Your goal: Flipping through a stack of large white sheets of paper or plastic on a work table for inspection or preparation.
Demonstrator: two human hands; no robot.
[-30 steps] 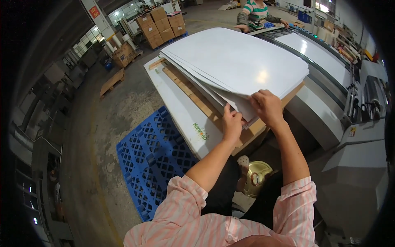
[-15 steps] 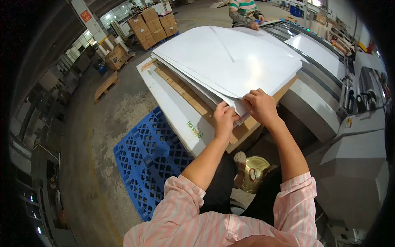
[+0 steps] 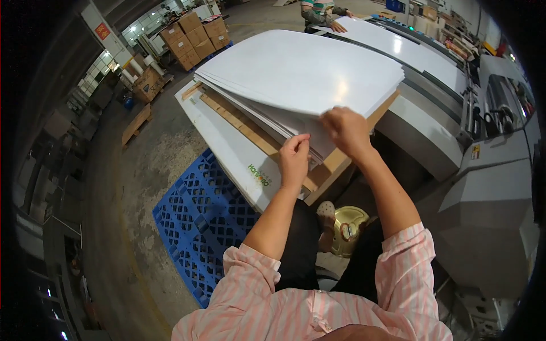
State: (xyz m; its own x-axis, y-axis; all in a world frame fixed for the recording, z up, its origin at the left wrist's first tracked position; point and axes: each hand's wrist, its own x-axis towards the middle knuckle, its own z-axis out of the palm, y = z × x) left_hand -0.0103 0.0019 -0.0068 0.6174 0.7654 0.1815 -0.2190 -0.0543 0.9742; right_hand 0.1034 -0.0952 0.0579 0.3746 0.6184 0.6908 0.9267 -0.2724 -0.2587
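"What finish have the large white sheets at upper centre?"

"Smooth, glossy, paper-like, with a bright reflection."

"And the strip along their left edge?"

"Matt wood. The blue pallet at lower left looks plastic; the floor beside it, rough and blotched."

"The striped shirt at the bottom?"

"Soft, matt cloth."

Sheets: glossy white, and what a warm yellow glint on top;
Board: white again, with green-and-orange lettering;
Wooden strip: plain tan;
Shirt: pink and white stripes, right down to the cuffs;
Trousers: solid black;
Pallet: bold blue, latticed with dark openings;
Shoe: cream, dotted dark;
Boxes: brown, pale labels dotted about.
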